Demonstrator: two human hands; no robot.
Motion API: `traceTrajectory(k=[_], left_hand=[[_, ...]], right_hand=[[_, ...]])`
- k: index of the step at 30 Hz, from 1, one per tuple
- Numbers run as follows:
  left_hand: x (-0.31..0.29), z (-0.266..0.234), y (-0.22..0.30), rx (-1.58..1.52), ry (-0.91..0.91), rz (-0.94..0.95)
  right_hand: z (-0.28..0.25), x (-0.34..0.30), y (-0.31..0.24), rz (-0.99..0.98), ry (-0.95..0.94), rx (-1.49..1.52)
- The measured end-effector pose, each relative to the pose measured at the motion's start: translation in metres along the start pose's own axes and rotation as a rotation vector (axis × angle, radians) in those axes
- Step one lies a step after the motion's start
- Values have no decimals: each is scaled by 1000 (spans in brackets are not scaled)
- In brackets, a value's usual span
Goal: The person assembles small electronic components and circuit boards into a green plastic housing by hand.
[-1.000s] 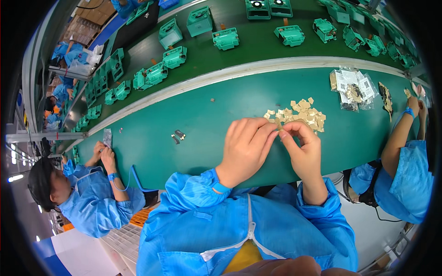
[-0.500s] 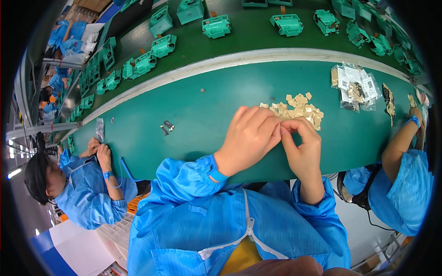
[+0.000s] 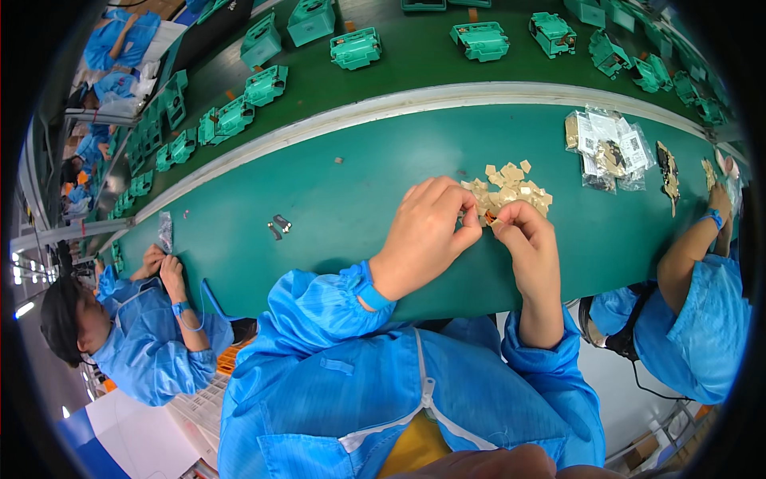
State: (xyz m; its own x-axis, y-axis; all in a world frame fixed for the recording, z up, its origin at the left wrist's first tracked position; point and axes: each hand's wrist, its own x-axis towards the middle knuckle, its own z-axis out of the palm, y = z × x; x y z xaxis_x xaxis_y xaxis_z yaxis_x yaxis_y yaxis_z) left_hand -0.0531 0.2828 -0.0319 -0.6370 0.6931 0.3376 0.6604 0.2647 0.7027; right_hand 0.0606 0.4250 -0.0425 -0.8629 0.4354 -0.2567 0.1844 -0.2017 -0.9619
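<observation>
My left hand [image 3: 435, 217] is over the green table, fingers curled and thumb bent toward the index finger. What its fingertips hold, if anything, I cannot make out. Close on its right, my right hand [image 3: 528, 235] pinches a small orange-and-dark piece [image 3: 490, 216] between thumb and index finger. That piece is partly hidden by the fingertips. Just beyond both hands lies a loose pile of small flat beige pieces [image 3: 515, 189], several overlapping. A blue band circles my left wrist.
Clear plastic bags [image 3: 610, 152] of parts lie at the right, beside a dark-and-beige strip [image 3: 669, 177]. Small black parts [image 3: 279, 226] sit on the left. Past a pale rail [image 3: 415, 102], green fixtures [image 3: 356, 49] stand on a belt. Co-workers in blue sit on both sides.
My fingertips, which met before, have come slightly apart, and the orange-and-dark piece now shows between them. The whole view has shifted a little.
</observation>
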Motion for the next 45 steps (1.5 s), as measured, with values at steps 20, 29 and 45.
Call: traceTrajectory(k=[20, 29, 45], left_hand=[[2, 7, -15, -79, 2, 6], [4, -1, -11, -477, -49, -389], [0, -6, -3, -1245, -182, -726]], right_hand=[[6, 0, 1, -79, 100, 261], [17, 1, 1, -127, 131, 263], [22, -5, -8, -289, 102, 21]])
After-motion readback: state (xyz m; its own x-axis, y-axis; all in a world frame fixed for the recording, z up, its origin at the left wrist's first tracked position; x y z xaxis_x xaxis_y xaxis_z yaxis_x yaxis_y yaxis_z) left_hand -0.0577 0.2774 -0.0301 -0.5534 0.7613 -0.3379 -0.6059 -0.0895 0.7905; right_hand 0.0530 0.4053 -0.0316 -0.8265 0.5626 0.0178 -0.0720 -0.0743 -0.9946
